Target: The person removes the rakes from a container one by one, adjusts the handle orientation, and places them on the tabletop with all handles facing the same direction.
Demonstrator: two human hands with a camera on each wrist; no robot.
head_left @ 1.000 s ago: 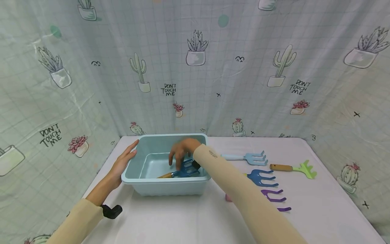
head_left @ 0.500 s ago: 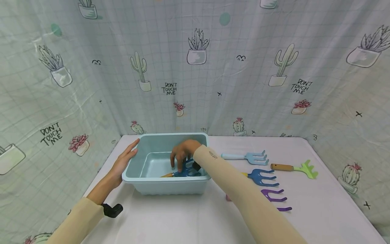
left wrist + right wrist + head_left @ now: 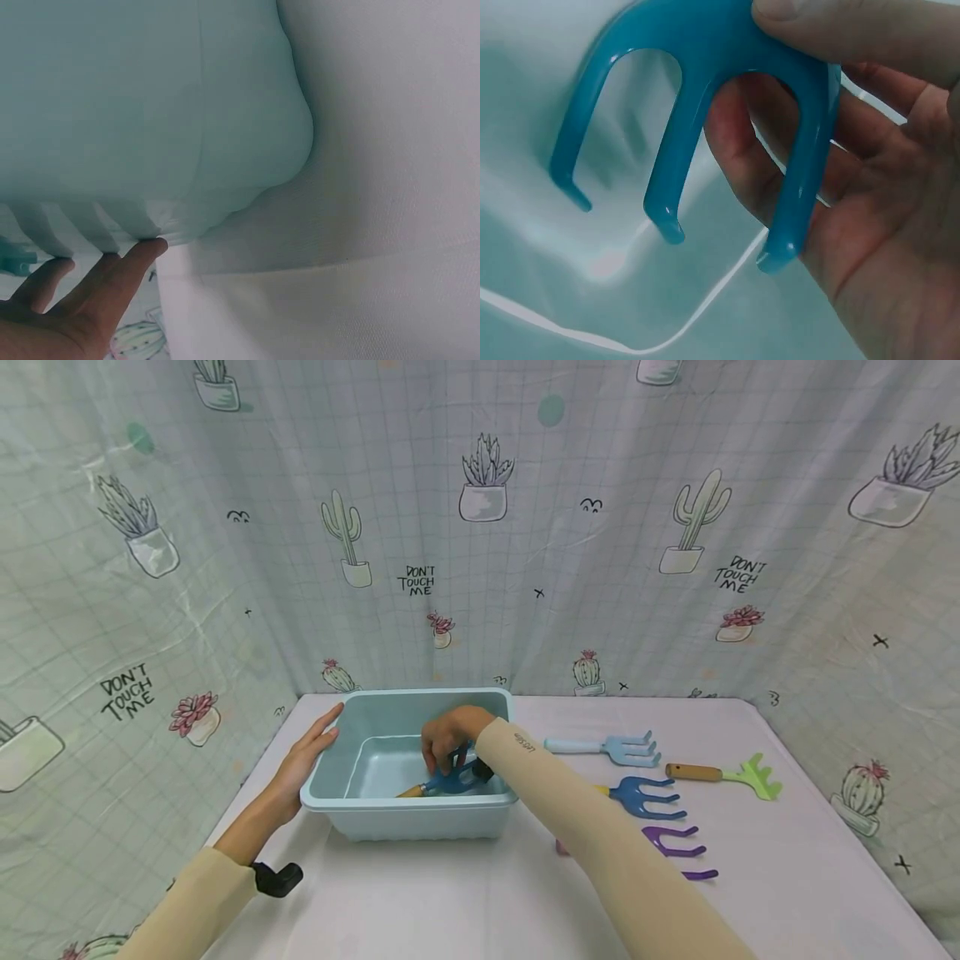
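A pale blue plastic bin (image 3: pixel 408 804) stands on the white table. My left hand (image 3: pixel 298 770) lies along its left side with straight fingers; in the left wrist view the fingertips (image 3: pixel 154 246) touch the bin wall. My right hand (image 3: pixel 452 735) reaches down inside the bin and pinches a blue garden hand fork (image 3: pixel 448 782) by its head. The right wrist view shows the thumb (image 3: pixel 778 9) on top of the fork head, fingers curled behind it, and three bent tines pointing away. The fork's wooden handle (image 3: pixel 412 792) points left, low in the bin.
To the right lie a light blue hand fork (image 3: pixel 628 749), a green rake with wooden handle (image 3: pixel 693 772), a blue fork (image 3: pixel 637 797) and a purple fork (image 3: pixel 672 839). My right forearm (image 3: pixel 592 827) crosses over their handles. A plant-print curtain (image 3: pixel 480 568) encloses the table.
My right hand's fingers have come down and closed on the blue hand fork, whose head has shifted slightly. My left hand stays at the bin's side.
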